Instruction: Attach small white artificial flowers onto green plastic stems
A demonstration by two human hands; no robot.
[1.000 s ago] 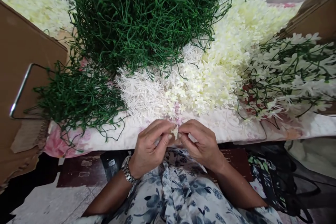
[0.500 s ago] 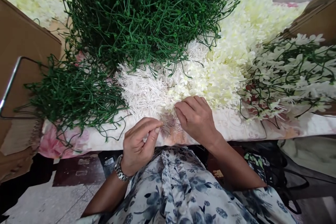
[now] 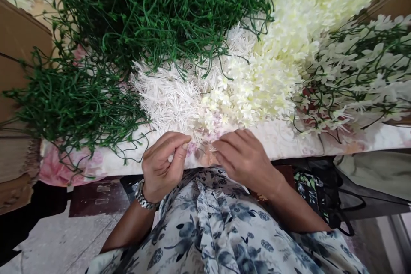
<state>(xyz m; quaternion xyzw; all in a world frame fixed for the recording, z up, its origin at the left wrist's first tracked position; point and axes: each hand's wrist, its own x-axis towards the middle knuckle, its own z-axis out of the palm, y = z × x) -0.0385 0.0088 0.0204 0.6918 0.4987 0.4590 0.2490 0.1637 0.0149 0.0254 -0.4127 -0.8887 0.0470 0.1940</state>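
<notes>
My left hand, a metal watch on its wrist, pinches thumb and forefinger together at the table's front edge; whatever lies between the tips is too small to make out. Facing it, my right hand is closed with its fingertips bunched, and a thin whitish bit shows beside them. A narrow gap separates the hands. Just beyond them lie a heap of white spiky stamens and a heap of pale cream artificial flower heads.
A tall mass of green plastic stems stands at the back, with a smaller green stem pile at left. White flowers on green stems lie at right. Cardboard boxes flank the flower-print tablecloth.
My right hand has come down and back from the cream flower heads to face my left hand. My left hand stays pinched. The view has shifted slightly.
</notes>
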